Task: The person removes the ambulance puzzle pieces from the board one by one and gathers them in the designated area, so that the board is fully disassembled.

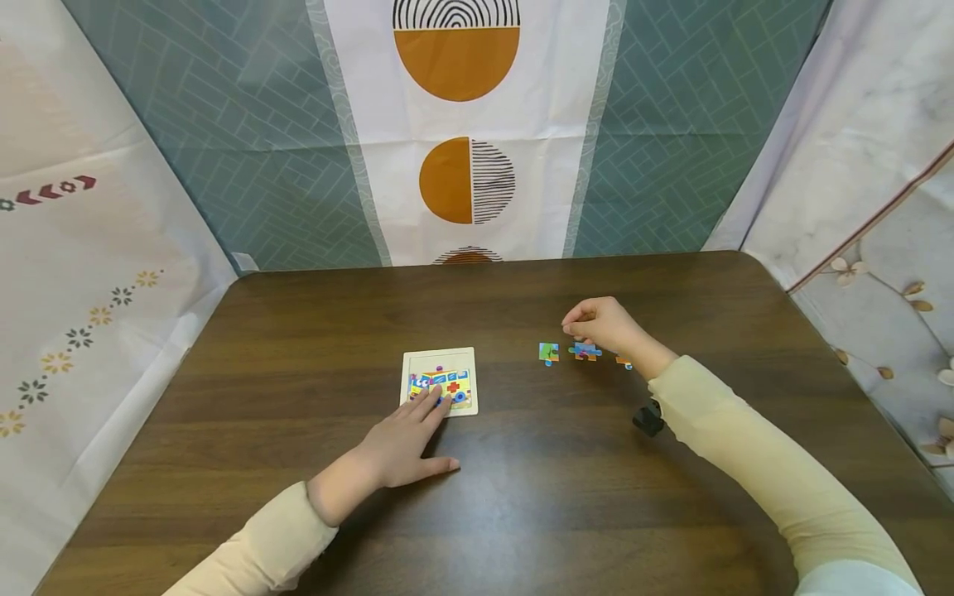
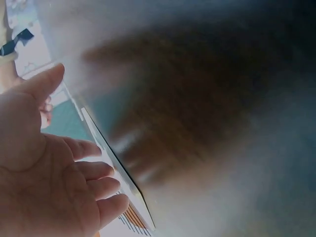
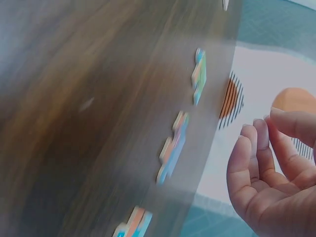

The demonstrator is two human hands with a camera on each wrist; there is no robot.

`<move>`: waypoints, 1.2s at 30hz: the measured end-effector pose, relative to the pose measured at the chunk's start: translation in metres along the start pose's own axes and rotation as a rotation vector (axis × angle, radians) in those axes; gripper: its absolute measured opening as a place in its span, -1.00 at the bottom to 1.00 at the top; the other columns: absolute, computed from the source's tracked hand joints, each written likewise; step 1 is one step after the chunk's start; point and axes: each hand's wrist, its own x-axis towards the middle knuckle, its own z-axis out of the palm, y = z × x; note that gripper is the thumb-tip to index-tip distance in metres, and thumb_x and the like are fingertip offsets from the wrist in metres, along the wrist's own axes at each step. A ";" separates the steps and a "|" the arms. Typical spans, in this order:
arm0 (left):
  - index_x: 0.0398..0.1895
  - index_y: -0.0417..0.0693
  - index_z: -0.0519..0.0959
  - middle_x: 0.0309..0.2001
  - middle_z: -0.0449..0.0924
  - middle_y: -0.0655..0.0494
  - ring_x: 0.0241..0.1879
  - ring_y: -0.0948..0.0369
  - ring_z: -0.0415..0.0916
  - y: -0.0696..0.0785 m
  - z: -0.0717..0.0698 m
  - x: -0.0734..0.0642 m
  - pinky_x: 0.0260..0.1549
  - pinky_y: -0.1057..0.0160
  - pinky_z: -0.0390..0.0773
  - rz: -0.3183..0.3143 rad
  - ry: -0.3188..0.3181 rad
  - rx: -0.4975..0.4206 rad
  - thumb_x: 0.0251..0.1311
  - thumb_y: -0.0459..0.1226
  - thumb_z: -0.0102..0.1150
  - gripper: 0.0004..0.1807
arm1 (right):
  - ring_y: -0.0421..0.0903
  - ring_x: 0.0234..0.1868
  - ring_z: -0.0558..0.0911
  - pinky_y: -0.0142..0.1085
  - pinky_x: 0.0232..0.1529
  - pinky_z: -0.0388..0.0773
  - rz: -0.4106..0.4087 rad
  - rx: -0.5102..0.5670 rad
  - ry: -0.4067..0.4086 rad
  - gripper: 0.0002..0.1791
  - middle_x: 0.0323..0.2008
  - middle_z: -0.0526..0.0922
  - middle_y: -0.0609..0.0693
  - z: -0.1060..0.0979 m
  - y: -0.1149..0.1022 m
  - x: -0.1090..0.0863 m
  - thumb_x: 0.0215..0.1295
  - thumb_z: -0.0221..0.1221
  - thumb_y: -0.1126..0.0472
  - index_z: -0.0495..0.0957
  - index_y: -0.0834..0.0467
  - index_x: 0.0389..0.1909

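Note:
A square wooden puzzle tray (image 1: 460,354) lies on the table, holding a colourful picture of a vehicle with a red cross. My left hand (image 1: 402,443) rests its straight fingertips over the picture's lower edge, thumb spread to the side. In the left wrist view, the palm and fingers show beside the thin tray edge (image 2: 123,170). My right hand (image 1: 605,323) hovers over a blue-purple jigsaw piece (image 1: 586,352), fingers loosely curved, thumb near the index fingertip. Nothing shows between these fingertips in the right wrist view. A green jigsaw piece (image 3: 200,74) lies beside the blue-purple one.
Another jigsaw piece (image 1: 623,362), orange and blue, lies partly hidden under the right wrist. A black wrist camera (image 1: 649,419) hangs below the right sleeve. The brown wooden table (image 1: 522,497) meets a patterned cloth backdrop (image 1: 656,165) at its far edge.

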 end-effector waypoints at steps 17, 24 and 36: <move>0.46 -0.22 0.06 0.49 -0.08 -0.17 0.48 -0.05 -0.10 0.003 0.002 0.000 0.37 -0.02 0.12 -0.016 -0.024 0.018 0.15 0.15 0.16 -0.03 | 0.01 -0.27 0.58 -0.29 -0.24 0.55 -0.073 -0.019 -0.046 -0.76 -0.18 0.68 0.17 0.038 -0.032 0.014 0.25 0.19 0.28 0.61 0.34 -0.14; 0.47 -0.19 0.03 0.51 -0.12 -0.13 0.49 -0.03 -0.13 0.003 0.001 0.001 0.36 -0.02 0.15 -0.031 -0.046 0.017 0.13 0.17 0.17 0.00 | 0.14 -0.27 0.59 -0.24 -0.27 0.56 -0.099 -0.032 -0.096 -0.75 -0.18 0.69 0.17 0.052 -0.043 0.019 0.24 0.20 0.30 0.61 0.35 -0.10; 0.48 -0.18 0.02 0.51 -0.13 -0.12 0.49 -0.02 -0.13 0.002 0.001 0.001 0.34 -0.02 0.18 -0.030 -0.046 0.019 0.13 0.16 0.19 0.00 | 0.04 -0.20 0.67 -0.28 -0.23 0.60 -0.117 -0.062 -0.166 -0.74 -0.13 0.69 0.19 0.078 -0.053 0.028 0.24 0.21 0.31 0.62 0.31 -0.08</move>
